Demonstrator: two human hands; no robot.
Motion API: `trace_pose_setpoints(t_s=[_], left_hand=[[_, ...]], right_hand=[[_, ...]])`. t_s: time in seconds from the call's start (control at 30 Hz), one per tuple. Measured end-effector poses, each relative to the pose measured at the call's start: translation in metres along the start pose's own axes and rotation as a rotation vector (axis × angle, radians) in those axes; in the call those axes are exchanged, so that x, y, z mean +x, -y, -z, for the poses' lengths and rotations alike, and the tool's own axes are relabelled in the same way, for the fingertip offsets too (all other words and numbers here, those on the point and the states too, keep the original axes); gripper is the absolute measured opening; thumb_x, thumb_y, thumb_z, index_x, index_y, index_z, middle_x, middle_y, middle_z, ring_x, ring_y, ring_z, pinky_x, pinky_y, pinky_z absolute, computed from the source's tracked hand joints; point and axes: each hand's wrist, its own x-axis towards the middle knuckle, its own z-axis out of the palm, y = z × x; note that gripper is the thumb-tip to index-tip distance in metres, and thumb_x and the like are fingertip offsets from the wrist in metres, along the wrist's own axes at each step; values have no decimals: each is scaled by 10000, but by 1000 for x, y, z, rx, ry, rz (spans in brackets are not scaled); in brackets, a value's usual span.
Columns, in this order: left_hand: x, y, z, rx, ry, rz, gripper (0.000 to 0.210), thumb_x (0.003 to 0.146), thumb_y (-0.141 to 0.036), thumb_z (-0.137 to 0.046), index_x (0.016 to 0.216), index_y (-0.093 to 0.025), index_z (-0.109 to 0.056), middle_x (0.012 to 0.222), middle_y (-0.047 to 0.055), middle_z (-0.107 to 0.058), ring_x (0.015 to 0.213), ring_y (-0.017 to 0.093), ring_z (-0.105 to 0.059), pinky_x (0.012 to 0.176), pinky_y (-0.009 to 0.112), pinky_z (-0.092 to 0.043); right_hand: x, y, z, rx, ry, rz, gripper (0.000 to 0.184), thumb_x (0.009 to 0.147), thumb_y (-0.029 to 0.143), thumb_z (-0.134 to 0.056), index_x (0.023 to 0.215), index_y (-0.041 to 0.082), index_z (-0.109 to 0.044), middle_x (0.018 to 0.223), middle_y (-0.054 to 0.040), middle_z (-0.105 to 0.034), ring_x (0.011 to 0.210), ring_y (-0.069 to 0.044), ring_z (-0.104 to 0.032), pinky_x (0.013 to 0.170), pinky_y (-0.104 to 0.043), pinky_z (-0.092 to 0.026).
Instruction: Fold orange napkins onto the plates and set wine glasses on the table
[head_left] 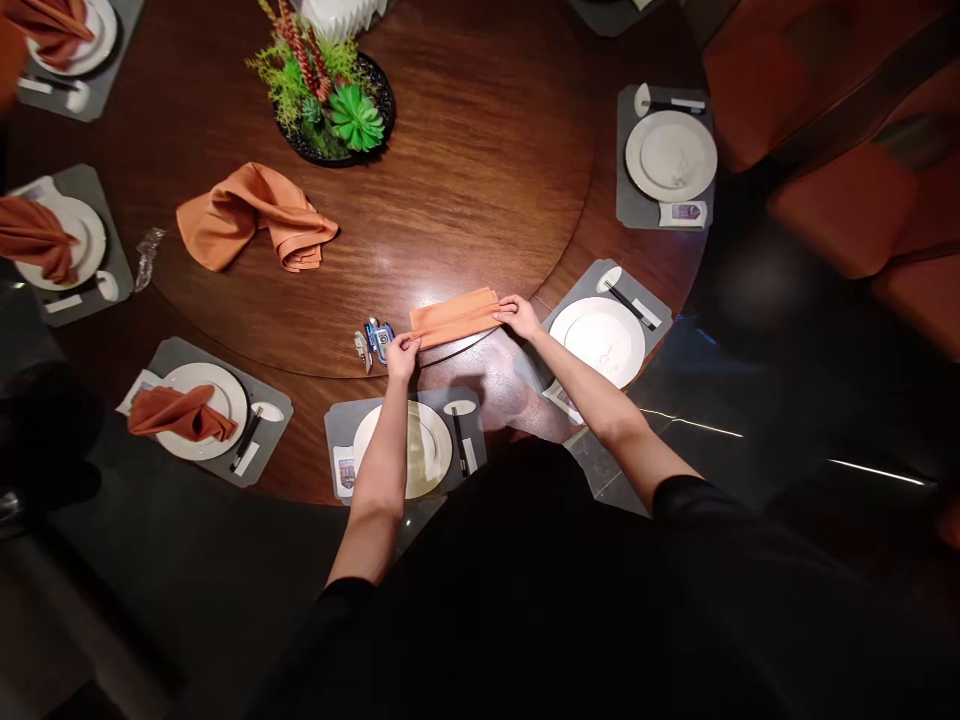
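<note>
1. The folded napkin [454,318] is located at the near edge of the turntable [480,180], right of the scene's middle, and is laid out as a long, narrow strip. Whether its underside is in full contact with the wood cannot be told.
2. The left end of the strip is gripped by the left hand [403,352]; thumb and fingers are brought together on the cloth.
3. The right end is gripped by the right hand [519,316], likewise with the fingertips pinched narrow on the cloth. The strip is held lengthwise between both hands.
4. Small items [381,340], blue and metallic, are placed on the turntable just left of the left hand.
5. A loose napkin [285,205], orange and crumpled, is positioned farther left on the turntable.
6. A plant [356,118] in a dark bowl is set on the far side, beyond the loose napkin.
7. The near plate [431,450] is partly covered from view by the left forearm. It is supported on a grey mat [469,400], with chopsticks [459,440] at its right.
8. The right plate [598,335] is partly covered by the right forearm.
9. The far-right plate [671,155] is fully visible.
10. The left plate [232,390] is topped with a red napkin [184,412].
11. A clear wrapper [148,255] is found on the table [660,260], at far left.
</note>
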Motion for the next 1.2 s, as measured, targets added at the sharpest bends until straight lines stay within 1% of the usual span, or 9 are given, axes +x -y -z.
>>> trace_pose_setpoints(t_s=[0.1, 0.2, 0.27, 0.37, 0.47, 0.63, 0.87, 1.03, 1.2], left_hand=[[1, 13, -3, 90, -52, -15, 267, 744, -230, -834, 971, -202, -697, 924, 49, -714, 935, 222, -712, 1003, 371, -575], [-2, 6, -4, 298, -38, -277, 412, 785, -214, -796, 1181, -196, -683, 1275, 168, -698, 1258, 319, -657, 1190, 454, -472], [-6, -3, -8, 482, 100, -484, 455, 814, -222, -782, 1254, -182, -673, 1459, 223, -624, 1427, 385, -550, 1262, 504, -391], [-9, -13, -20, 753, 393, -650, 477, 820, -220, -780, 1280, -182, -662, 1575, 243, -561, 1485, 446, -479, 1247, 568, -375], [-5, -16, -29, 975, 549, -669, 443, 819, -174, -739, 1254, -167, -658, 1541, 274, -579, 1416, 466, -520, 1191, 590, -404], [20, -20, -25, 1094, 628, -667, 294, 892, -146, -621, 1182, -147, -669, 1282, 259, -692, 1241, 411, -629, 1119, 528, -460], [42, -38, -15, 1248, 761, -664, 370, 997, -242, -531, 1349, -143, -595, 1202, 199, -719, 1093, 354, -675, 987, 466, -530], [30, -37, -16, 1337, 639, -851, 364, 1047, -251, -442, 1319, -122, -646, 1414, 290, -617, 1337, 435, -558, 1113, 572, -460], [16, -27, -19, 1439, 741, -813, 398, 1076, -251, -392, 1332, -107, -660, 1298, 278, -656, 1252, 403, -592, 1043, 517, -517]], right_hand=[[4, -19, 0, -158, -32, 42, 513, 632, 442, -920, 967, 260, -577, 933, -15, -700, 937, -205, -643, 981, -396, -582], [6, -22, 4, -426, -70, 227, 491, 781, 437, -801, 1195, 238, -627, 1223, -115, -707, 1116, -267, -625, 1090, -443, -544], [8, -20, 6, -603, -28, 396, 468, 876, 383, -704, 1306, 214, -629, 1377, -165, -659, 1261, -322, -575, 1183, -500, -485], [10, -13, 6, -812, 162, 608, 315, 981, 286, -546, 1256, 206, -677, 1402, -182, -652, 1326, -360, -529, 1215, -563, -434], [15, -7, 4, -992, 362, 686, 256, 1007, 277, -502, 1149, 205, -702, 1324, -184, -680, 1275, -368, -538, 1161, -572, -456], [30, -5, 10, -1143, 552, 713, 381, 872, 284, -660, 1235, 170, -664, 1334, -199, -643, 1209, -366, -545, 1121, -528, -483], [43, -6, 13, -1075, 561, 650, 404, 870, 277, -605, 1245, 136, -650, 1266, -211, -630, 1109, -353, -568, 1046, -528, -503], [41, -5, 16, -1072, 528, 698, 388, 883, 256, -594, 1247, 145, -669, 1402, -224, -577, 1226, -367, -537, 1116, -530, -480], [38, -14, 22, -1120, 566, 779, 420, 910, 331, -634, 1284, 139, -657, 1378, -221, -584, 1268, -376, -494, 1128, -543, -464]])
